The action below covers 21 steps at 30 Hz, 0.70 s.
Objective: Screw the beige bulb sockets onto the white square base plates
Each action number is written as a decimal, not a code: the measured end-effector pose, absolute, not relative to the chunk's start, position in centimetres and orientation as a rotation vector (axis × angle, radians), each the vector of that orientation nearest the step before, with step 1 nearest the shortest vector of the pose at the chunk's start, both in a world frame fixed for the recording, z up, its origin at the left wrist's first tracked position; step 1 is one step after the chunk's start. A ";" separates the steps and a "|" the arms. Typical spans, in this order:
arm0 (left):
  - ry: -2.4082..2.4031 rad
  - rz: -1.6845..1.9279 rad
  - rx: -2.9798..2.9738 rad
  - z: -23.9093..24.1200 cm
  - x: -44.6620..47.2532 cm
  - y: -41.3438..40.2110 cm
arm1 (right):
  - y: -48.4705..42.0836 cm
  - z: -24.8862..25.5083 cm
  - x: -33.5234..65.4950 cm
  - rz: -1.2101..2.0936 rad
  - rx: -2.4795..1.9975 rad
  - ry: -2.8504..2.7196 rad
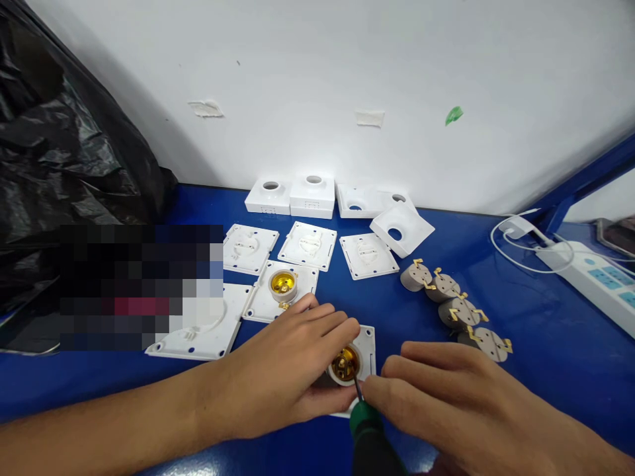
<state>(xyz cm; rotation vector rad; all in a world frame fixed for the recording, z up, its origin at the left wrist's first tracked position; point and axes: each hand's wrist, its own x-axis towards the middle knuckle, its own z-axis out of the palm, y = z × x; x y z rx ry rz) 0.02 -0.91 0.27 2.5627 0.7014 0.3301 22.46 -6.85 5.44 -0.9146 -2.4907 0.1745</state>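
Observation:
My left hand [307, 357] is closed around a round lamp socket [344, 363] with a brass-coloured inside, seated on a white square base plate [368, 340]. My right hand [461, 396] grips a screwdriver [366, 418] with a green and black handle. Its thin shaft reaches into the socket, where the tip is hard to make out. Just beyond my left hand, a second lamp socket [284, 286] sits on another white base plate [258, 301]. Part of the base plate under my left hand is hidden by the fingers.
Several white plates, one of them a base plate [308, 246], lie on the blue table [198, 211]. White covers [312, 198] stand along the wall. Loose ceramic sockets [459, 311] form a row at right, near a power strip [590, 271]. A black plastic bag [64, 132] rises at left.

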 end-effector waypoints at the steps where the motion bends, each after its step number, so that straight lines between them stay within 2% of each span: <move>1: 0.702 0.329 2.563 0.3 0.0 -0.9 | -6.8 5.4 22.5 0.202 -0.920 -2.482; 21: 0.694 0.361 2.566 0.3 0.0 -0.8 | -6.8 4.7 22.9 0.221 -0.863 -2.521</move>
